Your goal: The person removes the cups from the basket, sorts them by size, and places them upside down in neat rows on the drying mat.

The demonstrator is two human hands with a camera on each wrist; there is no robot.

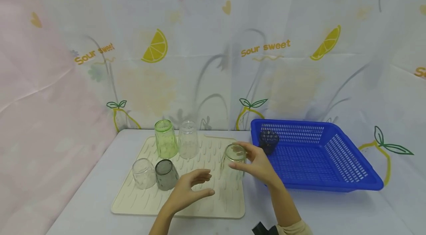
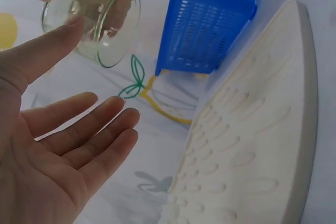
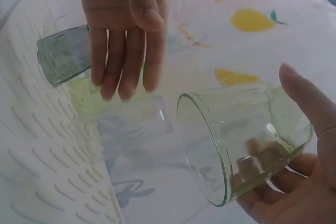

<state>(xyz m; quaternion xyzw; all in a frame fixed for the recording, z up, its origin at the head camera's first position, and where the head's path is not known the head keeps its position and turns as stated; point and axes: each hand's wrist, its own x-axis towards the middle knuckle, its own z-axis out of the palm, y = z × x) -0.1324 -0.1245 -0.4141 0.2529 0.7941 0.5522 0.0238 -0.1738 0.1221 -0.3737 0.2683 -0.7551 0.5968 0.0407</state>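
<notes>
My right hand (image 1: 257, 163) grips a pale green-tinted glass (image 1: 234, 155) between thumb and fingers, above the right side of the cream drying mat (image 1: 213, 201). In the right wrist view the glass's mouth points towards the mat. My left hand (image 1: 188, 190) hovers over the mat's front with fingers loosely extended and thumb apart, holding nothing. On the mat's left half stand a green glass (image 1: 166, 140), a tall clear glass (image 1: 188, 142), a short clear glass (image 1: 144, 176) and a grey glass (image 1: 167, 176); the grey one is nearest my left hand.
A blue plastic basket (image 1: 332, 185) stands at the right of the white table (image 1: 90, 190), with a dark glass (image 1: 269, 140) in its left back corner. Behind the table hangs a lemon-print cloth (image 1: 199, 43).
</notes>
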